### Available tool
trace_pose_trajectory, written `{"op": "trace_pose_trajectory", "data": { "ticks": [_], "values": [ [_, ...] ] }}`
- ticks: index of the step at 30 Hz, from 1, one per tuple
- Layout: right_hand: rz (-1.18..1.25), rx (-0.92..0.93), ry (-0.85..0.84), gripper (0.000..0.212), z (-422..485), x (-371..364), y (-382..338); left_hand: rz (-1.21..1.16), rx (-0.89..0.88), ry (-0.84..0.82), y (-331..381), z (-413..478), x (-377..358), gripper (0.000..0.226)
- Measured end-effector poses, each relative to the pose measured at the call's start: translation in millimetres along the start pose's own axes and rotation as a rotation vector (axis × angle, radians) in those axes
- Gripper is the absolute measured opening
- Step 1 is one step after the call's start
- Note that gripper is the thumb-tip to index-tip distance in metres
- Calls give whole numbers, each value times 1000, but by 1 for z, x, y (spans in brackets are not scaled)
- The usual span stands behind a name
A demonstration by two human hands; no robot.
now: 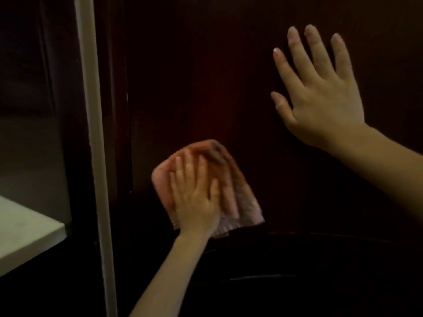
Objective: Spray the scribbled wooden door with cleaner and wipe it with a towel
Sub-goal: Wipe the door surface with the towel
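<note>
Low on the dark wooden door [206, 76], near the middle of the view — folded pink towel [245, 207], held flat to the wood under the left hand [194, 202]. Left fingers [183, 170] straight and slightly spread across the cloth, pressing rather than gripping; thumb lying out to the right over the towel. Smeared and soft just here, towel top edge and fingertips alike. Fringed lower edge of the towel showing below and right of the palm. Bare left forearm reaching up from the bottom edge.

Higher and to the right, well apart from the towel — right hand [320, 94], palm to the door, holding nothing. Right fingers [318, 49] straight and fanned wide, pointing up, thumb stretched out to the left. Looks flat on the wood, though exact contact hard to judge in the dim light. Bare right forearm reaching in from the right edge.

Left of the door, pale upright strip [91, 110] running top to bottom, slightly tilted. Beyond it, at lower left, corner of a white counter [27, 229], with a dim wall behind. Below the hands, dark curved shape [320, 259] across the bottom of the view; cannot tell what.
</note>
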State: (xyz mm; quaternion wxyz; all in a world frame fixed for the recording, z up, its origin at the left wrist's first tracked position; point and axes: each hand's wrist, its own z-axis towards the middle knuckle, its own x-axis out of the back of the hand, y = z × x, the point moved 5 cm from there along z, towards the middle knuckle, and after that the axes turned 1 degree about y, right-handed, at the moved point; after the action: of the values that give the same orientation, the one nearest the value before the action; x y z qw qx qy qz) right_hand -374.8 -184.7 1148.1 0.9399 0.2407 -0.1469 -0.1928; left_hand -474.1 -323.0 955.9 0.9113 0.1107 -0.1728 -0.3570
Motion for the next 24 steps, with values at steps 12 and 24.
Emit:
{"op": "trace_pose_trajectory", "data": {
  "ticks": [12,24],
  "values": [
    [23,15,13,61,-1,0,1,-13,-240,-174,113,-64,-15,49],
    [14,24,67,57,0,1,0,32,81,32,2,52,7,55]
  ]
}}
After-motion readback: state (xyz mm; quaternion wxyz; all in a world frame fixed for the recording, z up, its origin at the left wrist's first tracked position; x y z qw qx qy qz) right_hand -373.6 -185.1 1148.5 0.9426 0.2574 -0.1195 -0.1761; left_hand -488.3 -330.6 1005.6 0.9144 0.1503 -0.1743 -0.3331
